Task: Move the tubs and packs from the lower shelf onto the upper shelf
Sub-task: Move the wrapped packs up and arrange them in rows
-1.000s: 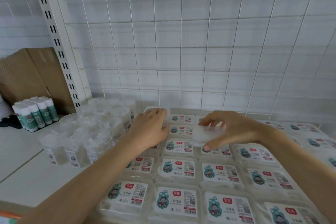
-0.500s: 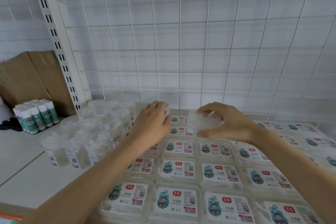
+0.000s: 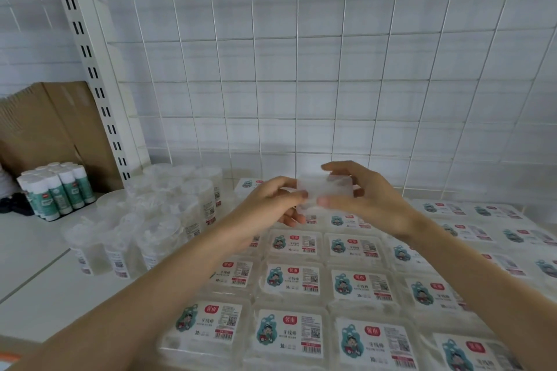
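Left hand [image 3: 268,205] and right hand [image 3: 370,199] close together, fingers [image 3: 337,166] in a pinch

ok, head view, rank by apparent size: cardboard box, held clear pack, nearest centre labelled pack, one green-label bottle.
1. cardboard box
2. nearest centre labelled pack, though closeness to the camera inflates it
3. held clear pack
4. green-label bottle, farther off, so unsure against 3

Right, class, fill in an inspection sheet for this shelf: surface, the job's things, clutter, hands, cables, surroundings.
Surface: white shelf, bare at left.
Job's things: labelled packs in rows; clear tubs left of them; one clear pack held above the rows.
Clutter: green-white tubes at far left.
Hands: left hand and right hand both pinch the held pack.
Cables: nothing seen.
Surroundings: wire grid behind, slotted upright, cardboard.
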